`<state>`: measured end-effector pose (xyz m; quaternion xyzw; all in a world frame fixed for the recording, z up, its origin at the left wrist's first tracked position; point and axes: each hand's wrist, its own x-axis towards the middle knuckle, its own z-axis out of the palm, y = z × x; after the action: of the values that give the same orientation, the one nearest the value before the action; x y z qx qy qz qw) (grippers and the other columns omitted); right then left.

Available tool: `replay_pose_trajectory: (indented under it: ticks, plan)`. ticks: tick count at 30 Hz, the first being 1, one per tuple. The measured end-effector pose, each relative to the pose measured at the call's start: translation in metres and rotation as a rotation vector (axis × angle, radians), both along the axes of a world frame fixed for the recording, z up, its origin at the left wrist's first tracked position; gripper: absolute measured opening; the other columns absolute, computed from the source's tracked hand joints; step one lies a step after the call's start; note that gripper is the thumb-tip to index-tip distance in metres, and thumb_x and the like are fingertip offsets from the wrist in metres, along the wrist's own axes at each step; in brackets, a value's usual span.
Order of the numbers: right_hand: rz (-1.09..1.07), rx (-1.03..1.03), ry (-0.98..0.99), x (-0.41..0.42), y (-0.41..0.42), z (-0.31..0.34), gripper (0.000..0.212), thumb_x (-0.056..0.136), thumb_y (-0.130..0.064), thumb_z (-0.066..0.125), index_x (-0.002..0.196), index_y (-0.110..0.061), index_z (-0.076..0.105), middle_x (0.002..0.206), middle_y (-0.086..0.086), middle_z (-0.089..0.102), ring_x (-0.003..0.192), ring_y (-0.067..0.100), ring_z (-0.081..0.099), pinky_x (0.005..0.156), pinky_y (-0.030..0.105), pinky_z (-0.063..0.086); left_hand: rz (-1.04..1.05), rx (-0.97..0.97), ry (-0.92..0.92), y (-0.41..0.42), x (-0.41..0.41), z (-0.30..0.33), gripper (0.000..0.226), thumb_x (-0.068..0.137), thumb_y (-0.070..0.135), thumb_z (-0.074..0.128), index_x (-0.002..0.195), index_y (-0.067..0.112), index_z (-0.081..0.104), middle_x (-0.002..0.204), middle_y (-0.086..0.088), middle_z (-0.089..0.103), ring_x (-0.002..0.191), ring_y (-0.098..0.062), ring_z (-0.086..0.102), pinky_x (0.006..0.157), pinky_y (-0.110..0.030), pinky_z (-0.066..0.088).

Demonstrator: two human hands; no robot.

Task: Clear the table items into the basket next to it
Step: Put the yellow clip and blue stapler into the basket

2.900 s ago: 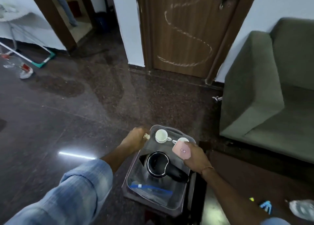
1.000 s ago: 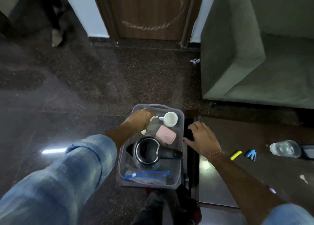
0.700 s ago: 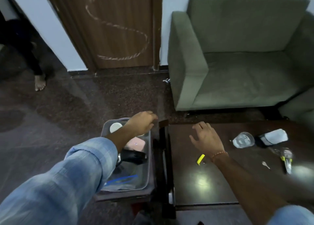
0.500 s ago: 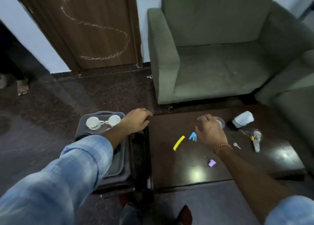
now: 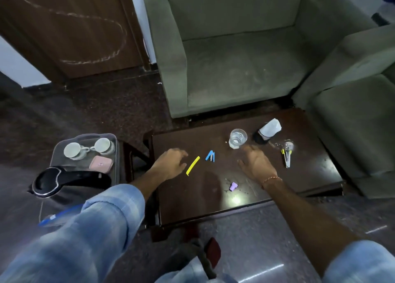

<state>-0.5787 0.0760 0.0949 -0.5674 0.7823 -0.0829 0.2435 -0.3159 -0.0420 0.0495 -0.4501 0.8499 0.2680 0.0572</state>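
Observation:
Over the dark wooden table (image 5: 310, 171), my left hand (image 5: 171, 164) hovers empty with loosely curled fingers, just left of a yellow clip (image 5: 192, 165). My right hand (image 5: 255, 163) is open and empty, just below a clear glass (image 5: 238, 138). A blue clip (image 5: 210, 155), a small purple piece (image 5: 233, 186), a black bottle with a white wrap (image 5: 267, 131) and a clear bag with small tools (image 5: 286, 152) also lie on the table. The clear basket (image 5: 85, 136) to the left holds two white cups (image 5: 73, 150), a pink case (image 5: 101, 164) and a black kettle (image 5: 64, 181).
A green sofa (image 5: 235, 54) stands behind the table and a second green seat (image 5: 359, 116) to its right. A brown door (image 5: 70, 26) is at the back left. The floor is dark stone.
My right hand left the pink case in the basket. My view swung right from the basket to the table, and both hands moved out over the tabletop.

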Motion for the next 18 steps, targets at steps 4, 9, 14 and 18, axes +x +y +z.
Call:
replay_pose_trajectory:
  ticks: [4, 9, 14, 18]
  plan:
    - [-0.032, 0.083, -0.064, 0.01, -0.022, -0.023, 0.046, 0.086, -0.022, 0.063, 0.13, -0.011, 0.055, 0.122, 0.018, 0.062, 0.112, 0.034, 0.06, 0.091, 0.036, 0.049, 0.05, 0.052, -0.033, -0.004, -0.006, -0.03, 0.039, 0.091, 0.026, 0.061, 0.129, 0.014, 0.06, 0.129, -0.007, 0.061, 0.122, -0.024, 0.056, 0.1, -0.034, 0.044]
    - [-0.12, 0.19, -0.087, 0.015, -0.052, -0.07, 0.047, 0.088, -0.033, 0.062, 0.13, -0.012, 0.056, 0.118, 0.019, 0.066, 0.112, 0.036, 0.062, 0.093, 0.036, 0.048, 0.119, 0.143, -0.055, -0.007, -0.018, -0.065, 0.03, 0.091, 0.025, 0.062, 0.117, 0.011, 0.064, 0.119, -0.01, 0.065, 0.112, -0.031, 0.061, 0.094, -0.04, 0.05]
    - [-0.237, 0.171, -0.171, 0.025, -0.076, -0.12, 0.035, 0.084, -0.033, 0.065, 0.109, -0.009, 0.068, 0.105, 0.017, 0.073, 0.103, 0.035, 0.066, 0.084, 0.031, 0.049, 0.198, 0.229, -0.1, -0.008, -0.028, -0.103, 0.03, 0.092, 0.027, 0.061, 0.118, 0.012, 0.063, 0.115, -0.01, 0.065, 0.107, -0.031, 0.063, 0.091, -0.04, 0.053]
    - [-0.295, 0.224, -0.149, 0.02, -0.116, -0.194, 0.043, 0.088, -0.045, 0.062, 0.105, -0.007, 0.071, 0.106, 0.02, 0.072, 0.108, 0.035, 0.065, 0.088, 0.035, 0.048, 0.233, 0.236, -0.132, -0.02, -0.037, -0.155, 0.032, 0.092, 0.03, 0.061, 0.117, 0.011, 0.062, 0.116, -0.012, 0.063, 0.109, -0.032, 0.061, 0.091, -0.039, 0.051]
